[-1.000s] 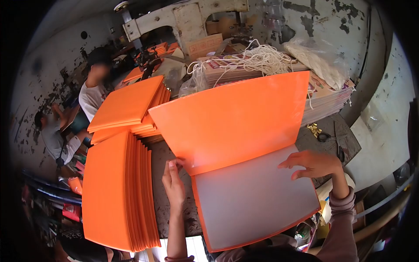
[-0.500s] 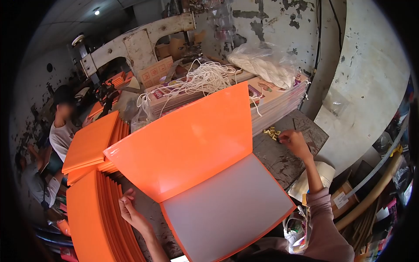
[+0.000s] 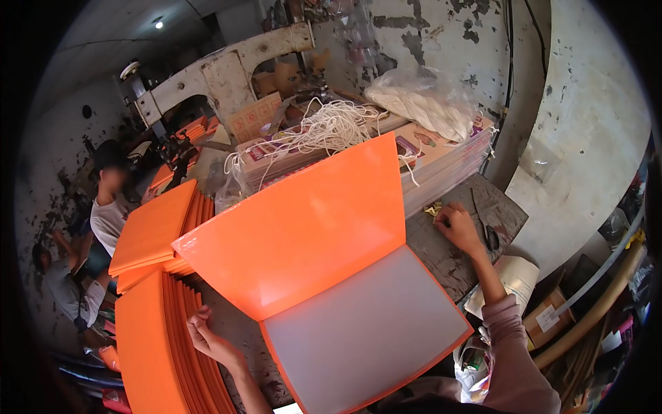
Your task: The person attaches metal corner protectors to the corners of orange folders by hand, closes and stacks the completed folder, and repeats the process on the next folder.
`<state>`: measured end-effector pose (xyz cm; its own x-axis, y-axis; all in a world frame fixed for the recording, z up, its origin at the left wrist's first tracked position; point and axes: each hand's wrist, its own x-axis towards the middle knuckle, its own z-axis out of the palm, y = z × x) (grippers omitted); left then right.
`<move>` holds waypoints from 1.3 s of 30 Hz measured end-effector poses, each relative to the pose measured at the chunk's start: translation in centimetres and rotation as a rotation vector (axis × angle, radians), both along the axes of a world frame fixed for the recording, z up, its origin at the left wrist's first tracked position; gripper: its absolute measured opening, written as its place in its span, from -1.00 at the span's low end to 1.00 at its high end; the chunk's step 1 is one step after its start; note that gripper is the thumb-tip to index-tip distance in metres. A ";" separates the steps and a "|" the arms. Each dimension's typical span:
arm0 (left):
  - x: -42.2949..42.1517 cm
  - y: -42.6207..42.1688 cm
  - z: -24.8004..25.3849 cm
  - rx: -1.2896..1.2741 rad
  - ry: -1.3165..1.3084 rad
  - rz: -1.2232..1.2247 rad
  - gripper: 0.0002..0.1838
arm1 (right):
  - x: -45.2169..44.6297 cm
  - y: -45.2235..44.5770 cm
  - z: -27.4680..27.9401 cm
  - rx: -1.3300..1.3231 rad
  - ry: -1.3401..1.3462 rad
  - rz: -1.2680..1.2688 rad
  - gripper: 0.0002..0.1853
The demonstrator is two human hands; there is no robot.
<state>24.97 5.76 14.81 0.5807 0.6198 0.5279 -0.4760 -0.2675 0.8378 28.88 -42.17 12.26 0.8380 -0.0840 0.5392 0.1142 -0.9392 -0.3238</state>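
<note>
An orange folder (image 3: 303, 228) stands open before me, its cover raised and its grey inner side (image 3: 369, 331) lying flat. On the table to its right, small gold-coloured metal pieces (image 3: 432, 208) form a little heap. My right hand (image 3: 457, 228) is at that heap, its fingers bent together; whatever they pinch is hidden. My left hand (image 3: 207, 337) hovers between the folder and a stack of orange folders (image 3: 148, 338), touching neither as far as I can see. Its fingers are curled in, and I cannot make out anything between them.
Black-handled scissors (image 3: 491, 238) lie right of my right hand. Behind the folder are white cords (image 3: 331, 127), stacked printed boards (image 3: 448, 169) and a plastic bag of cord (image 3: 420, 103). More orange folders (image 3: 152, 228) are piled at left. Two people sit farther left, near a metal press (image 3: 227, 72).
The view has shifted slightly, bringing the scissors into clearer sight. My right hand's fingers have drawn in at the gold-coloured pieces, covering more of them. My left hand stays curled in much the same place.
</note>
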 end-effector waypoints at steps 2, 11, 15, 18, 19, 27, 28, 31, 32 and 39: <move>-0.2 0.2 0.6 -0.051 -0.025 0.007 -0.70 | -0.1 0.6 1.2 0.284 0.015 0.123 -0.90; 0.1 -0.1 8.5 0.026 -0.253 0.033 -0.75 | 0.2 4.8 14.0 0.922 -0.034 0.635 -0.86; 1.5 -0.7 11.9 0.028 -0.316 0.001 -0.75 | 2.6 5.1 17.3 0.806 -0.190 0.705 -0.78; 2.7 0.8 13.5 0.206 -0.196 -0.184 -0.72 | 4.1 5.4 17.5 0.821 -0.215 0.553 -0.76; 2.8 1.6 13.8 0.217 -0.204 -0.183 -0.72 | 4.5 5.5 17.5 0.828 -0.226 0.558 -0.76; 5.4 5.3 12.9 0.206 0.020 -0.316 -0.73 | 5.3 5.4 17.5 0.795 -0.105 0.560 -0.78; 5.6 5.1 12.8 0.323 0.061 -0.393 -0.73 | 5.3 5.5 17.6 0.797 -0.093 0.551 -0.78; 5.5 2.3 13.1 0.315 0.158 -0.371 -0.72 | 5.1 5.5 17.7 0.778 -0.055 0.487 -0.79; 5.9 2.4 12.8 0.323 0.140 -0.438 -0.69 | 5.1 5.4 17.7 0.763 -0.059 0.501 -0.79; 6.1 1.9 12.8 0.433 0.234 -0.570 -0.59 | 5.9 5.6 17.3 0.662 -0.099 0.520 -0.82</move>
<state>31.07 7.66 27.56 0.8763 -0.0454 0.4797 -0.4620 -0.3617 0.8098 34.79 -36.60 29.54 0.8088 -0.0255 0.5876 0.5360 -0.3791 -0.7543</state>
